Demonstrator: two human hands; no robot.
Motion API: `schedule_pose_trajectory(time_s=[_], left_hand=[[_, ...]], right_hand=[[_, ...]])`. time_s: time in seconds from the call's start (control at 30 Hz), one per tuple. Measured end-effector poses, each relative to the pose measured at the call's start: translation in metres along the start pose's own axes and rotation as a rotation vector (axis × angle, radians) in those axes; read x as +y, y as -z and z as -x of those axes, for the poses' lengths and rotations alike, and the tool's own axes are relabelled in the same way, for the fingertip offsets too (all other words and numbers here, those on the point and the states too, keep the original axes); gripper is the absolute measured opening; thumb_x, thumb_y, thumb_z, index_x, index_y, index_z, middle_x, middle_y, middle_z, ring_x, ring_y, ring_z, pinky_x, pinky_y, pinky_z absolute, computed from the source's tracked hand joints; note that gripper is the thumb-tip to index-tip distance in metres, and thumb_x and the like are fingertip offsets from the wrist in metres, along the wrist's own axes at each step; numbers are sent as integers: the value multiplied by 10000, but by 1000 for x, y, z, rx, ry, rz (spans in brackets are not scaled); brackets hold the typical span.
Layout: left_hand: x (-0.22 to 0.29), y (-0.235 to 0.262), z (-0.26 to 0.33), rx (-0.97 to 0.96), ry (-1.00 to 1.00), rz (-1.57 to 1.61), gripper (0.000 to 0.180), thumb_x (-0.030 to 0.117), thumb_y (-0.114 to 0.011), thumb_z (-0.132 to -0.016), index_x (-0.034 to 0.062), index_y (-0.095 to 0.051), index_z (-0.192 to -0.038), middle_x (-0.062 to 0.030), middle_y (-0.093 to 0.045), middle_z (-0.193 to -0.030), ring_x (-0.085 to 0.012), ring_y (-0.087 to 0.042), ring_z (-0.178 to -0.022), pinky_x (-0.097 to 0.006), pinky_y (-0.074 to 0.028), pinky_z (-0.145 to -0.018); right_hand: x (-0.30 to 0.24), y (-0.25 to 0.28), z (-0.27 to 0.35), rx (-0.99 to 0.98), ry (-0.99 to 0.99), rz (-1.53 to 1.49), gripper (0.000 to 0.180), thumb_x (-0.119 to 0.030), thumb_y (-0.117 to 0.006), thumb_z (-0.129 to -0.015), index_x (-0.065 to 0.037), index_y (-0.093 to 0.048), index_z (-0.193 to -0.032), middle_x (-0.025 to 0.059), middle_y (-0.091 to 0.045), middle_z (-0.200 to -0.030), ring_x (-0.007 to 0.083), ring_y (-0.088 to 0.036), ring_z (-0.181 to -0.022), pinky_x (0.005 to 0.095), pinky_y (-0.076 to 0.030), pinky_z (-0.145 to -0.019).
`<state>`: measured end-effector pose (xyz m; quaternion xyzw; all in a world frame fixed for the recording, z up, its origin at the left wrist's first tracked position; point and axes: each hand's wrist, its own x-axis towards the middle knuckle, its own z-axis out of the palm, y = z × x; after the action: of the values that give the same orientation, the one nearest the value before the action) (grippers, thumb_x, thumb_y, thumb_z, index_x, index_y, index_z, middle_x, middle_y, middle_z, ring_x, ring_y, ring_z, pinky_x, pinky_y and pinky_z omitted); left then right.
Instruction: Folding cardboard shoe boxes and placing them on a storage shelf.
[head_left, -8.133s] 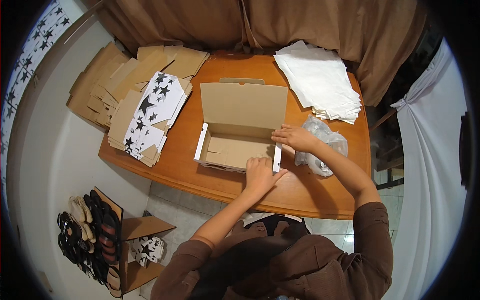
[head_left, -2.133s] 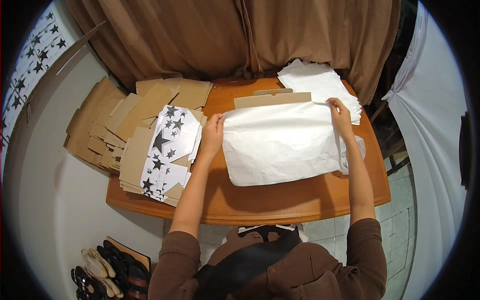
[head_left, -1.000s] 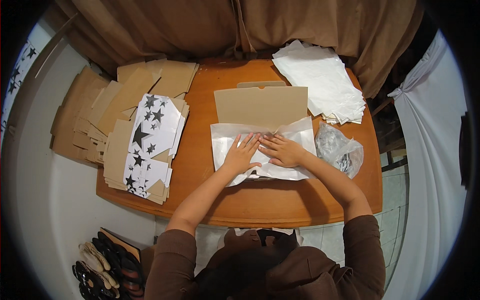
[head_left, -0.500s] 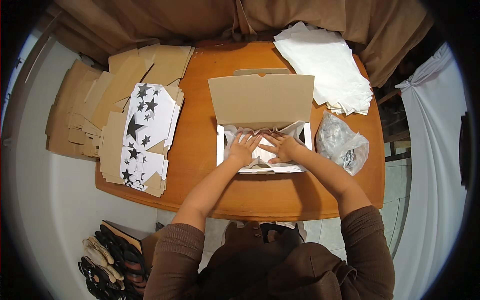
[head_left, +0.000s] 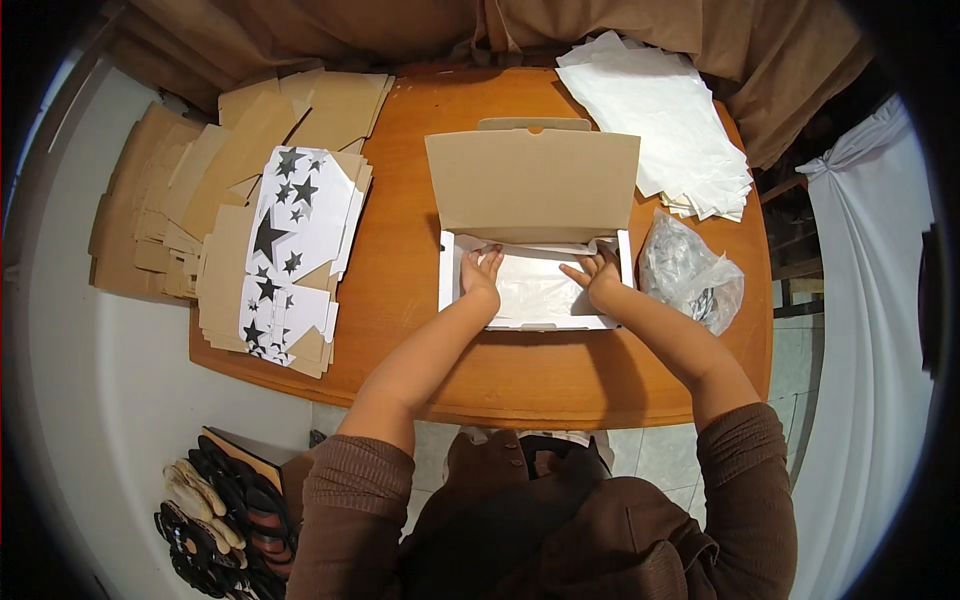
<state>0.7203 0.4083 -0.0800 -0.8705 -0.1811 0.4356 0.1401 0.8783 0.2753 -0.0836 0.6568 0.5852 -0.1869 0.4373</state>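
In front of me on the table stands a cardboard box (head_left: 535,185), white outside and brown inside, with its lid raised at the far side. White tissue paper (head_left: 535,288) lines its bottom. My left hand (head_left: 482,277) is inside at the left end, fingers extended against the paper. At the right end my right hand (head_left: 598,276) lies on the paper too, its thumb pointing inward and its fingers spread toward the far right corner. Neither hand grips anything that I can see. The paper beneath the palms is hidden.
Flat brown cardboard pieces (head_left: 225,240) are stacked at the left, topped by a white sheet with black stars (head_left: 290,220). White paper sheets (head_left: 655,120) lie far right, above a clear plastic bag (head_left: 685,275). Shoes (head_left: 225,515) sit on the floor, lower left.
My hands have moved apart from the middle of the box toward its two ends. The paper now lies flatter along the bottom, with less of it standing up at the edges.
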Motion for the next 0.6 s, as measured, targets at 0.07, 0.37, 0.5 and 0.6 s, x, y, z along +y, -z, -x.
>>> schedule_pose_trajectory(time_s=[0.07,0.37,0.5,0.6], left_hand=[[4,-5,-6,-19,21,-79,1046,389,-666,-775,86,50,-1475,-29,26,-1558,-235,-122,-1419,-476,-125,-1112],[9,-31,-29,-88,179,-335,901,429,-600,-825,46,-101,-1471,-91,-52,-1550,-263,-102,-1420,-505,-187,-1074],[-5,8,-3,-23,2,-58,752,402,-639,-792,46,-356,-1392,-155,-373,-1435,-269,-394,-1303,-449,-363,-984],[-14,44,29,100,-205,251,542,375,-643,-783,44,-549,-1201,-140,-614,-1170,-268,-598,-1067,-412,-478,-825]], right_hand=[[-3,3,-2,-49,-29,-88,1148,-242,-728,-728,-308,157,-1456,49,-63,-1550,286,-165,-1391,495,-57,-1109],[-4,23,12,2,-72,-252,831,-210,-560,-851,-281,-31,-1488,115,-287,-1477,326,-304,-1331,459,-236,-1061],[4,27,9,173,-47,-504,526,-129,-579,-813,-157,-472,-1327,131,-620,-1166,283,-618,-1037,403,-492,-808],[16,38,10,86,127,-455,472,-99,-553,-811,-113,-518,-1281,125,-622,-1160,271,-619,-1032,392,-498,-822]])
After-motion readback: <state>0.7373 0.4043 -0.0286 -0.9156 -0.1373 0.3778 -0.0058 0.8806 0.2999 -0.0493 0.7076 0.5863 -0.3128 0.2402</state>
